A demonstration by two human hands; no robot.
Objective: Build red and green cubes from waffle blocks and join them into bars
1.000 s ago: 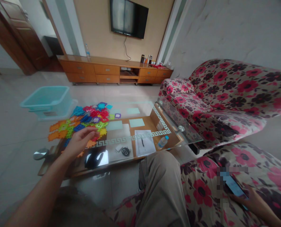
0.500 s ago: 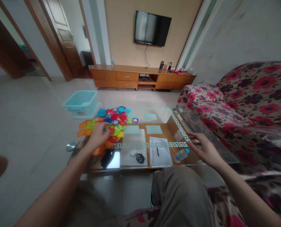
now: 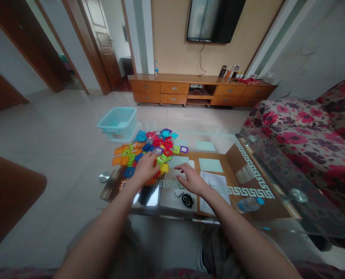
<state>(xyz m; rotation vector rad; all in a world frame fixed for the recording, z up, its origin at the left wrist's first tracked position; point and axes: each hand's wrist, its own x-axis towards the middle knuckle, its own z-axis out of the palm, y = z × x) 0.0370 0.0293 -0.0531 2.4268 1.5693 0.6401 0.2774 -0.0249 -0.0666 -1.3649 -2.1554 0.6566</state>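
The right hand [image 3: 192, 180] has come nearer the colourful pieces [image 3: 165, 145].

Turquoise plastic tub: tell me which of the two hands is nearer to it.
Left. The left hand is at the colourful interlocking pieces, on the near side and to the right of the turquoise tub; the right hand is farther right.

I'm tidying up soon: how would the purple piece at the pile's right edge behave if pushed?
The purple piece looks like thin plastic, so probably light and fairly stiff. Its flat, squarish shape suggests sliding rather than rolling. Its toothed edge sits close to a green piece, so it might snag there.
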